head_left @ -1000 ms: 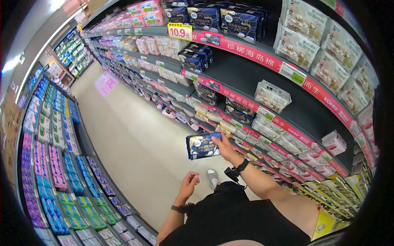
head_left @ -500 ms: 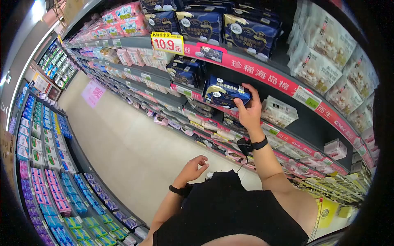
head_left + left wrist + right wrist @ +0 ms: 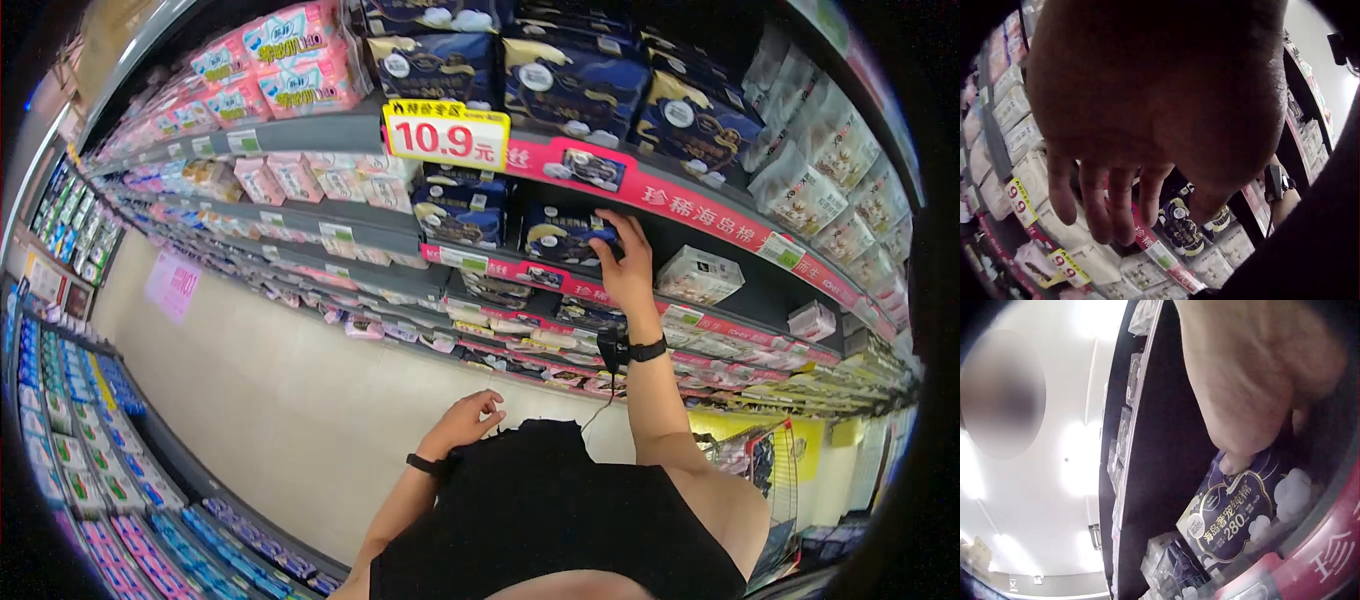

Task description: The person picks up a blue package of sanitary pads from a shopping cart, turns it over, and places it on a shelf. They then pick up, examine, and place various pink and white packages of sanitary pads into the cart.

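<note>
In the head view my right hand (image 3: 628, 268) reaches into the second shelf and grips a navy pack of sanitary pads (image 3: 562, 234) by its right end. The right wrist view shows the thumb against the front of this pack (image 3: 1235, 515), which is printed 280 with white cotton bolls. It stands upright behind the pink shelf strip, right of similar navy packs (image 3: 460, 212). Low in front of the body hangs my left hand (image 3: 462, 420), fingers loosely bent and holding nothing. From the left wrist, that hand (image 3: 1154, 112) appears dark, its fingers pointing down.
Above, the top shelf carries more navy packs (image 3: 570, 80) behind a yellow price tag (image 3: 447, 135). A whitish pack (image 3: 700, 275) sits right of the hand on the same shelf. A shopping cart (image 3: 775, 460) stands at the right. Another stocked shelf (image 3: 80, 430) lines the aisle's left side.
My right hand has carried the navy pack from over the aisle up to the second shelf and in beside the other navy packs. The view has moved closer to the shelves.
</note>
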Demonstrator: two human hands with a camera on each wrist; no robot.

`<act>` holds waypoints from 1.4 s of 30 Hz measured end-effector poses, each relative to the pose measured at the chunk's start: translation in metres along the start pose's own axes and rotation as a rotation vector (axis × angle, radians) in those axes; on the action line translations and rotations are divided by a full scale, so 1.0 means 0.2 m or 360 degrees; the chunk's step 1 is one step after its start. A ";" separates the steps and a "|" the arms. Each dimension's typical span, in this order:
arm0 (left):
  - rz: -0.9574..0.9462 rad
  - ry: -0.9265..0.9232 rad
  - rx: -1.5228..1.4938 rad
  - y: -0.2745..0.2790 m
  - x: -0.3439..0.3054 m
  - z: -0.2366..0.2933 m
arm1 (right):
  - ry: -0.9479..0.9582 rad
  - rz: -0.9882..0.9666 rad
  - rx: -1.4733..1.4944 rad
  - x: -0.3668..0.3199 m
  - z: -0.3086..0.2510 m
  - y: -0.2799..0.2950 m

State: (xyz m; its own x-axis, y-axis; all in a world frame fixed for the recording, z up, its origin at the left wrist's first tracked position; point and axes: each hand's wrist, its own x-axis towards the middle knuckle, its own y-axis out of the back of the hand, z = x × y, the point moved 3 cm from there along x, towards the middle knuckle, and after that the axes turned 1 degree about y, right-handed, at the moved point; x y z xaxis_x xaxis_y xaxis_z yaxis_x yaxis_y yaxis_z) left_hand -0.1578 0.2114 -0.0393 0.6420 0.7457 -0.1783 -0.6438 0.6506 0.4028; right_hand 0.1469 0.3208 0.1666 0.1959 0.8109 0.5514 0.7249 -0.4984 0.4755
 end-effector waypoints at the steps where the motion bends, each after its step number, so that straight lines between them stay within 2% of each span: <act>1: -0.0053 -0.0024 0.0011 0.06 0.01 -0.03 | -0.0036 0.0001 0.0033 -0.01 0.01 -0.02; 4: -0.0211 -0.0087 0.0030 0.20 0.00 -0.13 | 0.0036 0.0062 -0.0050 -0.01 -0.02 -0.08; 5: -0.0253 -0.0119 0.0047 0.25 0.01 -0.18 | -0.0049 -0.0020 -0.0114 -0.02 -0.07 -0.08; 8: -0.0343 -0.0167 0.0043 0.38 0.06 -0.30 | 0.0079 0.0013 -0.0160 -0.03 -0.09 -0.13; 9: -0.0369 -0.0177 0.0011 0.41 0.08 -0.34 | -0.0174 -0.0059 -0.0147 -0.03 -0.17 -0.13; 12: -0.0403 -0.0211 -0.0053 0.46 0.15 -0.44 | -0.0027 -0.0012 -0.0394 -0.06 -0.16 -0.16; 13: -0.0420 -0.0203 -0.0071 0.47 0.18 -0.45 | -0.0220 -0.0072 -0.0293 -0.07 -0.17 -0.16; 17: -0.0589 -0.0242 -0.0083 0.44 0.27 -0.49 | -0.0381 -0.0130 -0.0131 -0.12 -0.18 -0.19; 20: -0.0761 -0.0311 0.0004 0.41 0.31 -0.45 | -0.0204 -0.0034 -0.0547 -0.15 -0.27 -0.19; 21: -0.0820 -0.0333 0.0045 0.40 0.32 -0.43 | -0.0297 0.0059 -0.0408 -0.19 -0.26 -0.19; 24: -0.0944 -0.0371 0.0081 0.34 0.34 -0.39 | -0.0283 0.0137 -0.0537 -0.28 -0.27 -0.11; 28: -0.1058 -0.0390 0.0123 0.27 0.34 -0.33 | -0.0499 0.0453 -0.0444 -0.53 -0.20 0.01; 29: -0.1086 -0.0402 0.0146 0.23 0.34 -0.32 | -0.0398 0.0568 -0.0499 -0.58 -0.20 0.03; 33: -0.1183 -0.0486 0.0215 0.06 0.29 -0.28 | -0.0677 0.0330 -0.0396 -0.91 -0.24 0.15; 36: -0.1312 -0.0529 0.0306 -0.11 0.23 -0.18 | -0.0774 -0.0001 -0.0371 -1.14 -0.32 0.25; 40: -0.1435 -0.0677 0.0417 -0.37 0.08 -0.04 | -0.0948 -0.0443 -0.0515 -1.65 -0.31 0.41; 42: -0.1488 -0.0705 0.0466 -0.53 -0.01 0.04 | -0.1133 -0.0563 -0.0586 -1.98 -0.30 0.53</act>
State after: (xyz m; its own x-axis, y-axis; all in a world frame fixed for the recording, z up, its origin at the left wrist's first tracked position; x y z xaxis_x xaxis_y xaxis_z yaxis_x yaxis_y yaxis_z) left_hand -0.0872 0.1404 -0.0742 0.9598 -0.1866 -0.2099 0.2679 0.8323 0.4853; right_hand 0.1064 -0.0712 0.0389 0.4547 0.8741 -0.1710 0.5860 -0.1490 0.7965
